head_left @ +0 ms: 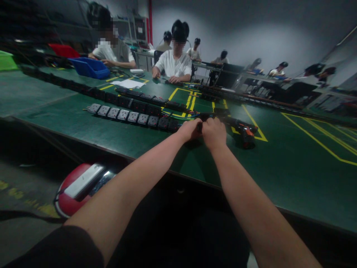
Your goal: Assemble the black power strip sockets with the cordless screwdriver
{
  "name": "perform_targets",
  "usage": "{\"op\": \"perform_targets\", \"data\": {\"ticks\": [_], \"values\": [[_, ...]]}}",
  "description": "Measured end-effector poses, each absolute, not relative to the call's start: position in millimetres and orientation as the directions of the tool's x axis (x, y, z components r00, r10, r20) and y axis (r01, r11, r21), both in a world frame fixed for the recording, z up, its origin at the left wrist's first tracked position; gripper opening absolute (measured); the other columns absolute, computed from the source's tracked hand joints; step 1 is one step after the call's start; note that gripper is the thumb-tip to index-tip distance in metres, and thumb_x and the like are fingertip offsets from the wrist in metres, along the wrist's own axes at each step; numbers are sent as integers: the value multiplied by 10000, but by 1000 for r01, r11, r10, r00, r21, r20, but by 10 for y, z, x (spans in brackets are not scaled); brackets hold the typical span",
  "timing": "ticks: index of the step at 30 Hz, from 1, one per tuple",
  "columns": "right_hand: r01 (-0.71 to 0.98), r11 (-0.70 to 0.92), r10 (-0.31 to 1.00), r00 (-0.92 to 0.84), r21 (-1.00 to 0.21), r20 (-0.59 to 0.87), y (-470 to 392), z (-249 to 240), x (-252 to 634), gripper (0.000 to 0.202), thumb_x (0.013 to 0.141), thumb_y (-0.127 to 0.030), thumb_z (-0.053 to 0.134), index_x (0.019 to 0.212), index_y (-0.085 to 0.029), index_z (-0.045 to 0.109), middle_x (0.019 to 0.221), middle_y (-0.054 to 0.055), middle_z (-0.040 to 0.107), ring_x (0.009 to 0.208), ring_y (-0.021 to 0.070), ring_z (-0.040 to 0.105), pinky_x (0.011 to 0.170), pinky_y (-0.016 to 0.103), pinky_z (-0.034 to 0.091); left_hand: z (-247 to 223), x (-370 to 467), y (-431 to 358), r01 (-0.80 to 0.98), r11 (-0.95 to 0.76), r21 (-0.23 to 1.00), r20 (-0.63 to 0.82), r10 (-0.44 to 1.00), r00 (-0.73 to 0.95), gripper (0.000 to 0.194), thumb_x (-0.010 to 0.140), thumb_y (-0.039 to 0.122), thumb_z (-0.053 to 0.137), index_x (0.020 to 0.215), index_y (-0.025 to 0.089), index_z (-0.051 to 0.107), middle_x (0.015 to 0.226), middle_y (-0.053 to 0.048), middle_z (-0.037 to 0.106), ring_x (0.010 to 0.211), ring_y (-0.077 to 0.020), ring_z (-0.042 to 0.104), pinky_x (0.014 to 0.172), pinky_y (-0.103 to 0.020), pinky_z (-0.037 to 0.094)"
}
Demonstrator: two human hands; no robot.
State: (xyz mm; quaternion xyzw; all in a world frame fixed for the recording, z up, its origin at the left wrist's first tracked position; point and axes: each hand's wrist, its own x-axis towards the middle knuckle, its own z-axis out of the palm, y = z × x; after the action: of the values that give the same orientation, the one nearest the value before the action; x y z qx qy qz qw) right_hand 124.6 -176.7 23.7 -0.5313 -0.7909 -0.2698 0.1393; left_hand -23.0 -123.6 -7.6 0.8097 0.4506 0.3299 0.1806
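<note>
A row of joined power sockets (133, 117), pale grey at the left and dark toward the right, lies along the near side of the green table. Its right end runs into my left hand (191, 128), whose fingers are closed around it. My right hand (214, 131) is closed right beside the left, knuckles up. A small dark part shows between the two hands; what the right fingers hold is hidden. Coloured wires (182, 117) run just behind my hands. To their right lies a black and orange power tool (247, 136), possibly a cordless drill.
More dark socket strips (111, 97) stretch across the green table (156, 140), marked with yellow tape (259, 132). A blue bin (90, 69), a red bin (64, 50) and white paper (128, 83) are farther back. People (177, 65) sit opposite. A red stool (75, 186) stands below left.
</note>
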Motion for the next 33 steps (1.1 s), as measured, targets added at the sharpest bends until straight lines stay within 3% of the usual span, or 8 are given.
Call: {"op": "perform_targets", "data": {"ticks": [8, 17, 24, 33], "values": [[945, 241, 737, -326, 221, 593, -1772, 188, 1229, 382, 998, -144, 390, 1003, -166, 771, 1008, 189, 674, 977, 323, 508, 772, 447, 376, -104, -244, -1233, 645, -587, 490, 430, 806, 407, 461, 803, 416, 744, 1212, 229, 638, 1150, -96, 781, 1096, -309, 724, 980, -420, 550], [956, 276, 759, -282, 103, 586, -1706, 146, 1284, 347, 1019, -228, 444, 971, -174, 783, 1025, 178, 684, 958, 308, 513, 762, 424, 381, -19, -257, -1319, 649, -565, 510, 387, 824, 413, 472, 801, 374, 751, 1232, 223, 634, 1149, -101, 781, 1104, -307, 726, 998, -415, 546], [940, 317, 767, -334, 128, 548, -1707, 145, 1358, 345, 1023, -234, 461, 1004, -182, 802, 1052, 158, 704, 976, 300, 509, 750, 414, 398, -47, -257, -1288, 621, -574, 534, 399, 818, 414, 493, 804, 420, 760, 1228, 199, 640, 1107, -133, 783, 1092, -339, 728, 982, -468, 555], [939, 342, 738, -291, 34, 609, -1715, 157, 1457, 307, 982, -213, 507, 1053, -199, 805, 1061, 156, 697, 1018, 305, 520, 793, 419, 445, -105, -258, -1244, 609, -570, 551, 413, 821, 395, 555, 778, 462, 805, 1236, 201, 628, 1107, -109, 780, 1070, -315, 732, 956, -442, 570]]}}
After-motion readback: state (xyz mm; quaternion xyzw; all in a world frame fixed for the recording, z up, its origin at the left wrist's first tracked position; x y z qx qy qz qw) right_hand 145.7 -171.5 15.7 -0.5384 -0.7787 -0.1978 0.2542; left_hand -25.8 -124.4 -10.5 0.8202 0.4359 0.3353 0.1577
